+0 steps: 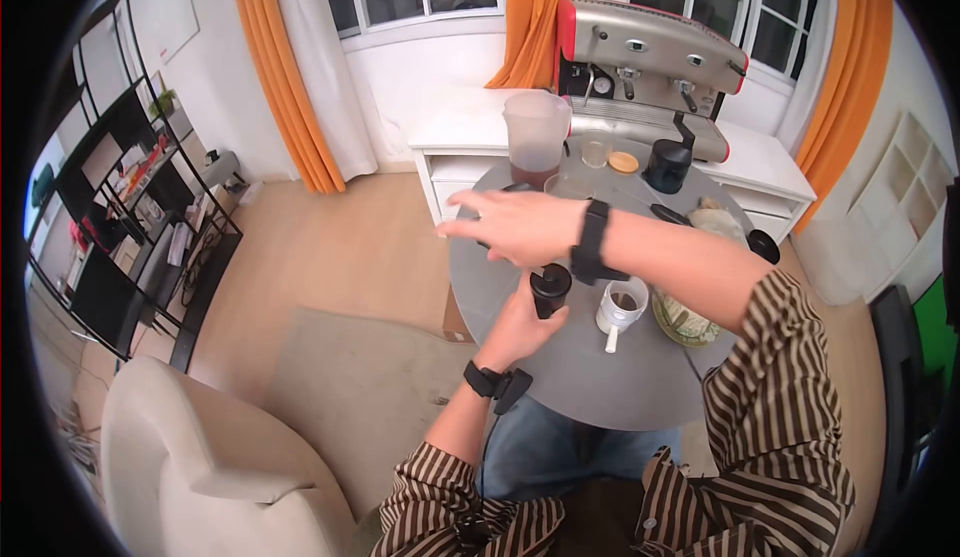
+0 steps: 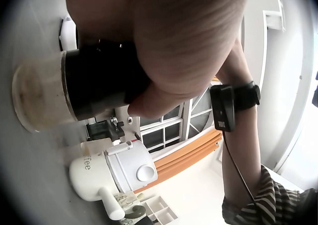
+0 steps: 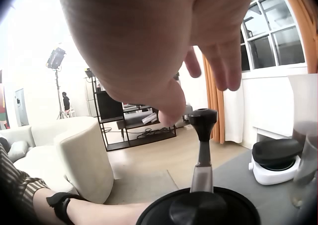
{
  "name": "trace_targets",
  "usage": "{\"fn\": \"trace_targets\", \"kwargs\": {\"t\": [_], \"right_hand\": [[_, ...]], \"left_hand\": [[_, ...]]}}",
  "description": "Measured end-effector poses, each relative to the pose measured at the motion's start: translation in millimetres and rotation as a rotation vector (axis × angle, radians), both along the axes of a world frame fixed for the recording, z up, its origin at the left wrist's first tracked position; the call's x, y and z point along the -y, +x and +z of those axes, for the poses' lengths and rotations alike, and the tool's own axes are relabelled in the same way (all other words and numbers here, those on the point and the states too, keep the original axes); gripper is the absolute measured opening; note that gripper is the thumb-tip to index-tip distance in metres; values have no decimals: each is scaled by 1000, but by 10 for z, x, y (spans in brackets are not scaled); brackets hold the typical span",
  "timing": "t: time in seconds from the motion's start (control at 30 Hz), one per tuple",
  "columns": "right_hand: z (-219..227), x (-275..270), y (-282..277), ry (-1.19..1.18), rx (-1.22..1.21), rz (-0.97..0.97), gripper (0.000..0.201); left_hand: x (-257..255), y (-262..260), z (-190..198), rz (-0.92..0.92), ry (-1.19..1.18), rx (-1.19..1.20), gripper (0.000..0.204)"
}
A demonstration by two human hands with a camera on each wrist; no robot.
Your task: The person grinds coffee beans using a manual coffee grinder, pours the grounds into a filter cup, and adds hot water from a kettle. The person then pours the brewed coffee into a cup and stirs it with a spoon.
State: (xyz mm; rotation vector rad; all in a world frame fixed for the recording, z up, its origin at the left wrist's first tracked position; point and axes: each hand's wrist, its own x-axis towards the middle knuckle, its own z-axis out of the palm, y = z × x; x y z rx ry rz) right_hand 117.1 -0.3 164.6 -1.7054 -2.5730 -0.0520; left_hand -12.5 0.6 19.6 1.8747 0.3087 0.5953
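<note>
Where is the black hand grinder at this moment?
In the head view the black hand grinder stands near the centre of the round grey table, held by the left hand, just left of the white mug.

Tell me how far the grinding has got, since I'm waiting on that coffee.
Set up: the grinder stands on the table, gripped by the left hand, its crank fitted on top. In hand: the open right hand hovers above the crank knob without touching it. Left: cranking, as far as I can judge. Whether beans are inside cannot be seen.
</note>
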Motion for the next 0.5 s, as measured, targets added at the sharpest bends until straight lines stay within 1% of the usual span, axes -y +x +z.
{"fn": "trace_targets", "kwargs": {"t": [0.03, 0.07, 0.1, 0.17, 0.2, 0.23, 0.27, 0.33, 0.37, 0.43, 0.5], "right_hand": [[-113, -139, 27, 43, 25, 185, 61], [-159, -225, 3, -47, 31, 175, 61], [-172, -290, 49, -37, 25, 178, 61], [-124, -404, 102, -375, 51, 157, 52], [-173, -461, 185, -413, -12, 135, 47], [-170, -464, 235, -419, -15, 140, 47], [-162, -454, 294, -449, -73, 126, 47], [-155, -396, 416, -489, -190, 98, 51], [-137, -367, 482, -490, -194, 96, 51], [-85, -305, 605, -557, -289, 38, 54], [-107, -223, 720, -575, -315, 36, 54]], "left_hand": [[-9, 0, 14, 2, -16, -24, 72], [-17, 14, -1, 3, -6, -30, 72], [-23, 32, -32, 4, -3, -8, 69], [-25, -2, -47, 13, -10, 4, 67], [-27, -2, -52, 5, -29, -7, 63], [-20, 0, -45, -5, -48, -15, 59], [-14, 3, -46, -5, -51, -16, 59], [-15, 11, -44, -7, -38, -14, 53], [-15, 13, -36, -9, -40, -18, 53], [7, -4, -10, -8, -55, -24, 51], [-1, -5, -7, -7, -60, -39, 51]]}}
